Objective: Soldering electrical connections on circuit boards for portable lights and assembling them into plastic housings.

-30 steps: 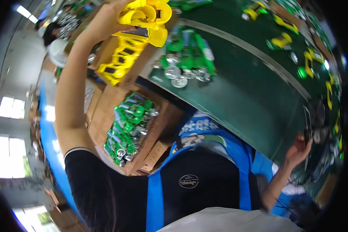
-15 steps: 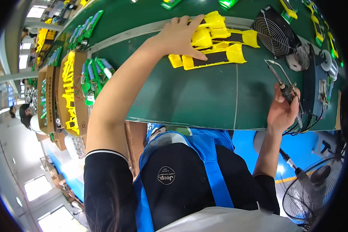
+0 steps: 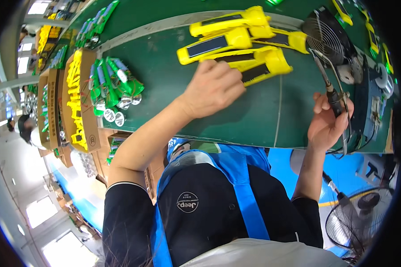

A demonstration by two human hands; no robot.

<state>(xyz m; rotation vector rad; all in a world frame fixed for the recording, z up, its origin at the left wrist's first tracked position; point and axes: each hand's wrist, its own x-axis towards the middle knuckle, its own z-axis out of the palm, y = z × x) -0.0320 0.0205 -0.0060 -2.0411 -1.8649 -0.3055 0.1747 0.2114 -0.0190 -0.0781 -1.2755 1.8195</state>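
Yellow plastic flashlight casings (image 3: 247, 38) with dark flat panels lie in an overlapping group at the far middle of the green table. My left hand (image 3: 216, 86) is closed at the left end of the nearest casing (image 3: 272, 64), its fingertips hidden beneath the knuckles. In my right hand (image 3: 327, 122), at the right, is a soldering iron (image 3: 335, 100) with a dark grip. A thin curved metal tube runs alongside the iron, and its tip points up and away, near the right end of the casings.
A black fan (image 3: 327, 33) with a wire grille stands at the far right, beside a dark device with a solder reel (image 3: 382, 75). Green flashlight bodies with shiny reflectors (image 3: 113, 86) are heaped at the left, next to a cardboard box of yellow parts (image 3: 75, 107). A floor fan (image 3: 361, 220) stands lower right.
My left hand has come back toward me from the top of the casings and closed. More casings show, spread to the left. My right hand keeps the iron in nearly the same place.
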